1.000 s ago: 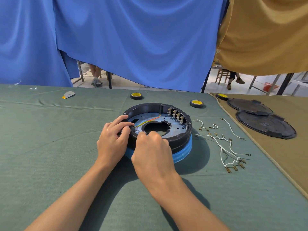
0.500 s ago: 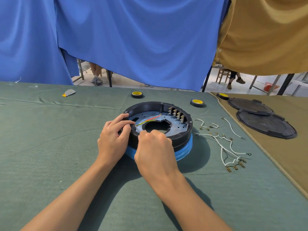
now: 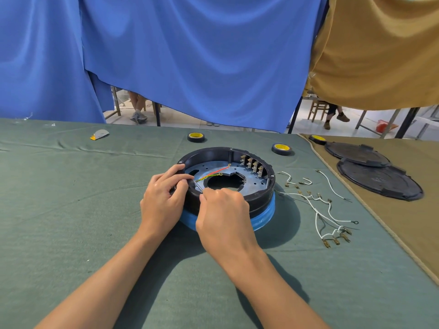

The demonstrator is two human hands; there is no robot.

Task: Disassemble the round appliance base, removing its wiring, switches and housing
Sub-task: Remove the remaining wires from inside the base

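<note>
A blue curtain (image 3: 190,55) fills the back, with a tan curtain (image 3: 380,55) hanging to its right. Below them we see a table under a green cloth (image 3: 71,222), edged on the right by a tan cloth (image 3: 415,222).

On the tan cloth lie 2 black round covers (image 3: 380,181), the farther one partly tucked under the nearer.

The round appliance base (image 3: 260,198) sits near the middle of the green cloth, open side up. It is a black housing over a blue band (image 3: 263,217), with a grey-blue plate and a dark centre hole inside.

The left hand (image 3: 161,200) grips the base's near-left rim, its fingers curled over the edge. The right hand (image 3: 223,214) is curled at the near rim, and its fingertips pinch a thin grey strand (image 3: 199,187) that runs up towards the coloured wires. We cannot tell what the strand is.

Loose white wires (image 3: 318,210) with brass ends lie on the green cloth just right of the base.

There are 3 tape rolls with yellow cores: 1 behind the base (image 3: 196,137), 1 to its right rear (image 3: 281,148) and 1 on the tan cloth (image 3: 317,139).

A red wire and a yellow-green wire (image 3: 213,173) cross the plate side by side. A row of metal terminals (image 3: 253,165) stands along the far right wall.

A small grey and orange scrap (image 3: 99,134) lies far left
</note>
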